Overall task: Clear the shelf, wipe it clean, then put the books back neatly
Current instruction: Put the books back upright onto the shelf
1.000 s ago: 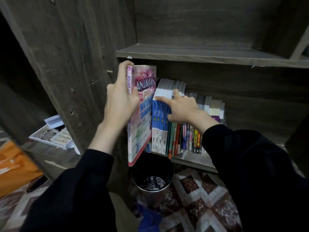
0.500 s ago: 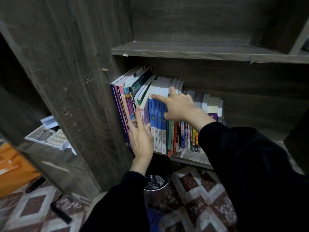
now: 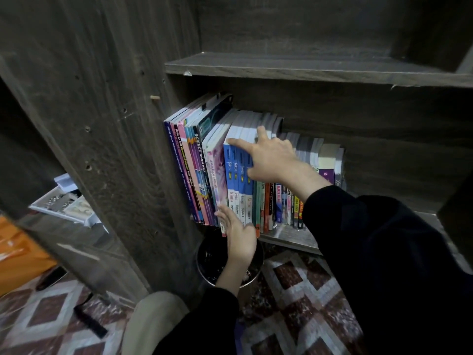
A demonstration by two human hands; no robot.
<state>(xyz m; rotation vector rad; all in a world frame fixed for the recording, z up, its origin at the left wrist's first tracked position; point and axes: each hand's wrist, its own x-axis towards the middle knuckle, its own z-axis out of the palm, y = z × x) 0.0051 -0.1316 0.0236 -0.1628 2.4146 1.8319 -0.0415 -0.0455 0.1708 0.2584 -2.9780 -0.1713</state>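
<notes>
Since a second ago, the pink book [image 3: 217,172] has gone from out in front of the shelf into the row, and the left hand [image 3: 238,231] has dropped to its bottom end. That hand is flat, fingers straight and close together, pressing on the foot of the pink book. It hides the book's bottom corner.

Just right of the pink book, the right hand [image 3: 271,160] lies spread on the blue books [image 3: 238,175], one finger stretched along their tops. It covers part of their backs.

The pink book stands on the lower shelf [image 3: 289,237], tilted a little, with pale letters down its back. On its left, the thin books [image 3: 189,170] lean the same way against the wooden side wall. Further right of it, past the blue books, stand the small books [image 3: 286,201]; the words on them are too tiny to read. A black sleeve [image 3: 384,252] hides the rest of the shelf on that side.

Below the pink book sits a round black bin [image 3: 212,254], half hidden by the left hand and arm. Far to its left are a white tray [image 3: 64,203] and an orange thing [image 3: 18,252] cut off by the picture's edge.
</notes>
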